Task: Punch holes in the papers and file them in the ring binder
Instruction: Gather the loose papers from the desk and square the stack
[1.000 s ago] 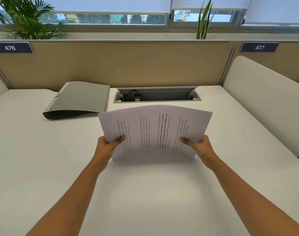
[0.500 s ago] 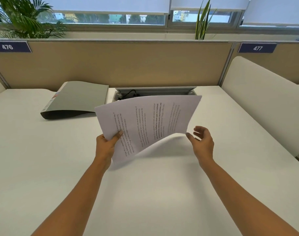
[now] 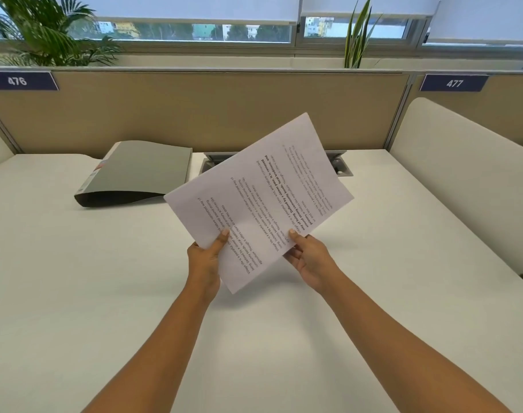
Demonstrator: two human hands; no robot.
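Note:
I hold a stack of printed white papers (image 3: 260,198) above the middle of the white desk, turned diagonally with its far corner pointing up and right. My left hand (image 3: 205,260) grips its lower left edge, thumb on top. My right hand (image 3: 309,259) grips the lower right edge, thumb on the print. A grey ring binder (image 3: 141,172) lies shut on the desk at the back left, apart from the papers. No hole punch is in view.
A cable tray (image 3: 342,166) is recessed in the white desk (image 3: 75,293) at the back, partly hidden by the papers. Beige partitions (image 3: 194,114) close off the back. A cream divider (image 3: 463,186) runs along the right side. Plants stand behind.
My right hand let go of the papers, then took hold again lower down. The stack has turned from lying sideways to a diagonal tilt and risen slightly.

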